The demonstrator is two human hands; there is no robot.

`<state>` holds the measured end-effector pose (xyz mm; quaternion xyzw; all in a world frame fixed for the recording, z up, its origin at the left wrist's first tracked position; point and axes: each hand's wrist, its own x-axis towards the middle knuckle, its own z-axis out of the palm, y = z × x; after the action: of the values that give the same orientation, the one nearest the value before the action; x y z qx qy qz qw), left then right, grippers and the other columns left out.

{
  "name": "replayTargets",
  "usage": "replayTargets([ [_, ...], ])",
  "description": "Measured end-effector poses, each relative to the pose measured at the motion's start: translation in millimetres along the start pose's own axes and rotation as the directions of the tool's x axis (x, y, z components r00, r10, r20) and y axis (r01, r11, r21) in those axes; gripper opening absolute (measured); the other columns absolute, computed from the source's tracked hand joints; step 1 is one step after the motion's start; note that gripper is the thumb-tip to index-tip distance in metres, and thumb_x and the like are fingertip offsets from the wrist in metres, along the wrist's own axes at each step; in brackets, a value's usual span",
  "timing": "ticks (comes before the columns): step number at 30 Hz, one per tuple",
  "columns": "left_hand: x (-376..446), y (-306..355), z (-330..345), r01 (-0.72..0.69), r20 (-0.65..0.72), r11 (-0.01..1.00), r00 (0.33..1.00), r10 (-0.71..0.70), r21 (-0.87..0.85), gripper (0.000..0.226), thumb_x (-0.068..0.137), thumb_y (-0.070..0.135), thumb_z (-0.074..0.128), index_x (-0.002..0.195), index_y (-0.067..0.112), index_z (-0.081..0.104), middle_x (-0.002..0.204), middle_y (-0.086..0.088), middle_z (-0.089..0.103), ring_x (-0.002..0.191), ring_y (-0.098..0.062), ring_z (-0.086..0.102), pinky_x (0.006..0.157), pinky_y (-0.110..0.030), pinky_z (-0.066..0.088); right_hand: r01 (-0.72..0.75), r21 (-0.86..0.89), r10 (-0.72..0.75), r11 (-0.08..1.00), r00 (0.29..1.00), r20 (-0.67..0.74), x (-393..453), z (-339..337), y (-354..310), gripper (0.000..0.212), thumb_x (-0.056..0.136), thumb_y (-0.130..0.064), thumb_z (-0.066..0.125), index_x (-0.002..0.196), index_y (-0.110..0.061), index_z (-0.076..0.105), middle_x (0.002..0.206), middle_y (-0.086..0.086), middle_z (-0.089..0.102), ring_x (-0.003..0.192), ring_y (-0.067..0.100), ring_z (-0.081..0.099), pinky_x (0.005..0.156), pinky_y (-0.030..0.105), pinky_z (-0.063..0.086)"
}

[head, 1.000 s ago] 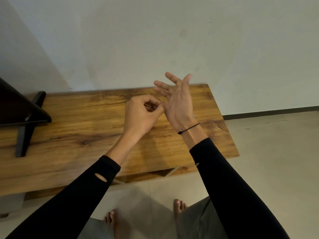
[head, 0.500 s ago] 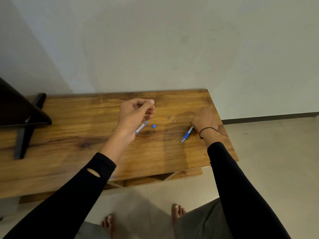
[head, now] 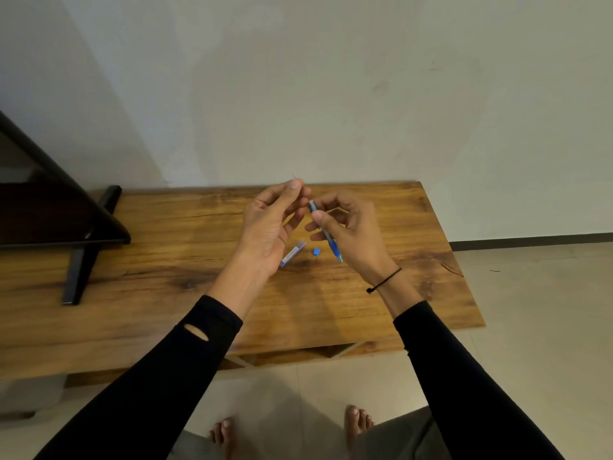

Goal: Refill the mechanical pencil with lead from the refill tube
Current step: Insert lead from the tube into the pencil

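My right hand point(head: 348, 234) holds the blue mechanical pencil point(head: 326, 235) above the table, its back end up near my left fingertips and its tip pointing down toward me. My left hand point(head: 272, 224) pinches a thin dark lead point(head: 294, 176) between thumb and forefinger; the lead's end sticks up above the fingertips, close beside the pencil's top. The clear refill tube point(head: 292, 254) with a blue label lies on the wooden table point(head: 166, 260) below my left palm. A small blue cap point(head: 316, 251) lies on the table just right of the tube.
A black monitor on a black stand point(head: 83, 260) occupies the table's left part. The table's right edge point(head: 464, 293) drops to a tiled floor. A white wall runs behind the table. My bare feet show below the front edge.
My right hand picked the pencil up from the table and brought it to my left hand. My left hand rose slightly, still pinching the lead; the refill tube stayed on the table.
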<state>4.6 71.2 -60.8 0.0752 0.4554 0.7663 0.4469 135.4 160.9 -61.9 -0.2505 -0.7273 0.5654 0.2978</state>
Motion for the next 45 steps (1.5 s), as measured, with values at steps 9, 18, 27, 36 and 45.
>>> replayTargets([
  [9,-0.9,1.7,-2.6,-0.044,0.098,0.999,0.994,0.043,0.009,0.010,0.096,0.011,0.077,0.093,0.015,0.086,0.090,-0.004,0.082,0.078,-0.008,0.076,0.072,-0.020,0.061,-0.002,0.099,0.004,0.995,1.000,-0.017,1.8,3.0,-1.1,0.016,0.097,-0.001,0.071,0.112,0.004,0.072,0.096,0.015,0.077,0.084,0.036,0.078,0.071,0.037,0.067],
  [18,-1.2,0.8,-3.3,-0.071,0.140,0.997,0.988,0.068,0.020,0.009,0.082,0.017,0.083,0.091,0.015,0.086,0.089,-0.004,0.082,0.079,-0.009,0.077,0.071,-0.019,0.062,0.033,0.124,-0.032,0.992,0.999,-0.008,2.4,0.2,-1.8,0.011,0.096,0.004,0.070,0.107,0.005,0.071,0.093,0.015,0.075,0.078,0.026,0.076,0.074,0.037,0.067],
  [27,-5.1,2.3,0.2,-0.105,0.140,0.992,0.986,0.095,0.069,0.007,0.089,0.013,0.080,0.088,0.017,0.086,0.086,-0.002,0.081,0.078,-0.009,0.077,0.070,-0.019,0.062,0.027,0.114,-0.026,0.993,1.000,-0.014,2.9,-1.4,-1.8,0.014,0.095,0.003,0.071,0.108,0.008,0.070,0.093,0.019,0.076,0.078,0.028,0.076,0.073,0.036,0.067],
  [36,-3.6,1.1,-1.3,-0.159,0.153,0.980,0.978,0.139,0.123,0.005,0.085,0.018,0.083,0.088,0.019,0.087,0.086,-0.001,0.083,0.079,-0.010,0.078,0.070,-0.020,0.062,0.017,0.112,-0.016,0.994,1.000,-0.009,3.5,-1.4,-1.4,0.009,0.096,0.003,0.071,0.105,0.004,0.071,0.089,0.015,0.076,0.078,0.032,0.078,0.073,0.036,0.067],
  [45,-2.2,-2.0,-2.8,-0.266,0.220,0.940,0.951,0.218,0.215,0.010,0.081,0.021,0.089,0.091,0.023,0.089,0.090,-0.001,0.085,0.083,-0.013,0.079,0.076,-0.025,0.063,0.060,0.134,-0.056,0.989,0.998,-0.029,5.0,-2.2,-1.1,0.012,0.097,0.004,0.070,0.106,0.011,0.068,0.087,0.017,0.076,0.076,0.024,0.076,0.072,0.035,0.066],
])
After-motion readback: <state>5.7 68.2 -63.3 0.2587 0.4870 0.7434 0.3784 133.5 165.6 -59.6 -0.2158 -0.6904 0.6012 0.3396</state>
